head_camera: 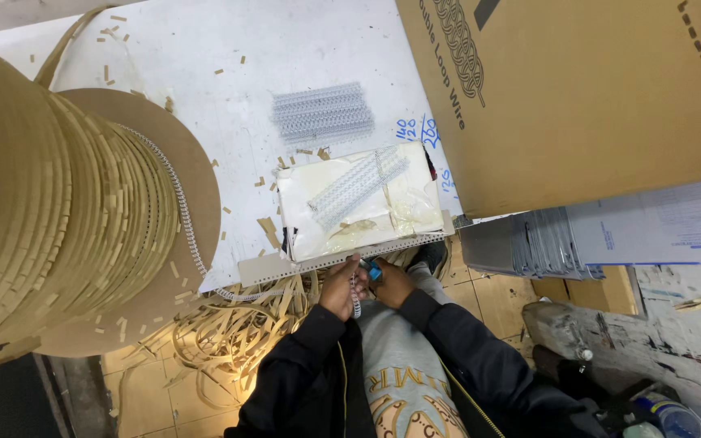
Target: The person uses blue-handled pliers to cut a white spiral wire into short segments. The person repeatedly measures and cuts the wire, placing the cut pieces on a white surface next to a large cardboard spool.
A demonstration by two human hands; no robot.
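My left hand (pixel 340 286) pinches a strip of white double-loop binding wire (pixel 356 298) just below the table's front edge. My right hand (pixel 389 282) holds a small blue-handled cutter (pixel 373 271) against that strip. The strip trails left to a big cardboard spool (pixel 58 211) wound with wire and paper tape. In front of my hands lies a white taped pad (pixel 359 203) with several cut wire pieces (pixel 354 185) on it. A heap of cut wire pieces (pixel 322 112) rests further back on the table.
A large cardboard box (pixel 578 89) stands at the right on the white table (pixel 204 65). Stacked papers (pixel 610 235) sit under it. Tangled brown paper tape (pixel 229 332) lies on the tiled floor. Paper scraps dot the tabletop. A jar (pixel 671 418) sits at lower right.
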